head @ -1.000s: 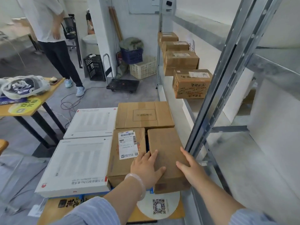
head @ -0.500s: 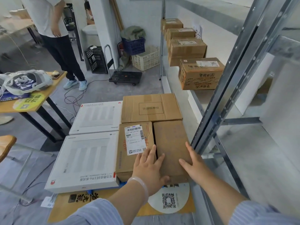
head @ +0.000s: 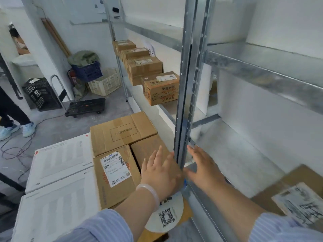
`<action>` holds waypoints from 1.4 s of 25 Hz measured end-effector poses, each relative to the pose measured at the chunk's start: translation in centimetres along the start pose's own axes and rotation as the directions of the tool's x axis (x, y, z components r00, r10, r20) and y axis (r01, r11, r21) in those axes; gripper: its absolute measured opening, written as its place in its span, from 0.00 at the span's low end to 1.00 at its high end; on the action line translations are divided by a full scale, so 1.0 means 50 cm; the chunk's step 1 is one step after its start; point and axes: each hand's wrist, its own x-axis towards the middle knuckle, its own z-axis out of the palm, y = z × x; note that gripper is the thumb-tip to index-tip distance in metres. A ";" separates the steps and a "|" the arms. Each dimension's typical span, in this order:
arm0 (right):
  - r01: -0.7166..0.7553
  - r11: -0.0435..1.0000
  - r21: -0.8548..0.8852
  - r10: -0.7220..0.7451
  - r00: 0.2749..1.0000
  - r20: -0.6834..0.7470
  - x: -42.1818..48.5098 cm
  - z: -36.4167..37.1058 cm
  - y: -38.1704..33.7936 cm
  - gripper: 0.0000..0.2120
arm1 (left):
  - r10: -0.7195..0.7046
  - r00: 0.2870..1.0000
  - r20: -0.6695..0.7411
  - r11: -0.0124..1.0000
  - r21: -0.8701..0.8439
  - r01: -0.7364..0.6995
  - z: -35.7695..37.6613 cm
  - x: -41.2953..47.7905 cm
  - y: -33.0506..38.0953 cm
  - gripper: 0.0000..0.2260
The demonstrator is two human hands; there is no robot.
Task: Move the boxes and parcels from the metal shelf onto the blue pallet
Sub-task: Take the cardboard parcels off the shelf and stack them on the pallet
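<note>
Fingers on both sides are straight and spread, grasping nothing: the left hand (head: 160,172) hovers over a plain brown box (head: 148,151) set down beside the shelf (head: 236,154), the right hand (head: 202,167) just past the shelf post (head: 186,84). A labelled parcel (head: 297,196) lies on the shelf beside the right forearm; more boxes (head: 160,88) sit further along. Reaching round the post could bang a wrist, or a one-cornered grab could drop the parcel.
</note>
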 end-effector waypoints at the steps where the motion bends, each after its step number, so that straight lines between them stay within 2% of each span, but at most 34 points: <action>1: -0.015 1.000 -0.020 0.014 0.997 -0.079 -0.026 -0.024 0.005 0.37 | 0.062 0.998 -0.006 0.998 -0.009 -0.062 -0.008 0.011 0.026 0.35; 4: -0.109 0.987 -0.118 0.076 0.964 -0.254 -0.123 -0.080 0.037 0.36 | 0.255 0.967 0.020 0.965 -0.071 -0.253 -0.012 0.025 0.123 0.34; 7: -0.320 0.938 -0.129 0.247 0.884 -0.398 -0.230 -0.122 0.082 0.35 | 0.448 0.892 0.061 0.890 -0.129 -0.438 0.011 0.003 0.227 0.33; 10: -0.489 0.861 -0.141 0.386 0.807 -0.446 -0.330 -0.150 0.122 0.34 | 0.568 0.815 0.113 0.816 -0.202 -0.541 0.043 -0.034 0.316 0.33; 14: -0.596 0.797 -0.094 0.493 0.733 -0.468 -0.404 -0.185 0.165 0.33 | 0.626 0.764 0.159 0.772 -0.268 -0.577 0.072 -0.046 0.411 0.32; 20: -0.575 0.811 -0.112 0.488 0.769 -0.412 -0.403 -0.229 0.218 0.31 | 0.528 0.779 0.340 0.849 -0.224 -0.478 0.120 -0.029 0.450 0.33; 26: -0.554 0.818 -0.155 0.469 0.798 -0.377 -0.354 -0.260 0.276 0.29 | 0.393 0.838 0.378 0.918 -0.223 -0.329 0.113 0.037 0.421 0.31; 30: -0.548 0.821 -0.159 0.469 0.807 -0.360 -0.304 -0.274 0.321 0.30 | 0.208 0.929 0.308 0.943 -0.315 -0.106 0.093 0.090 0.382 0.30; 33: -0.587 0.797 -0.140 0.524 0.788 -0.322 -0.272 -0.286 0.360 0.32 | 0.119 0.971 0.207 0.878 -0.479 -0.005 0.085 0.098 0.366 0.27; 35: -0.611 0.783 -0.118 0.564 0.777 -0.279 -0.251 -0.293 0.385 0.34 | 0.083 0.974 0.212 0.834 -0.550 0.049 0.086 0.084 0.366 0.29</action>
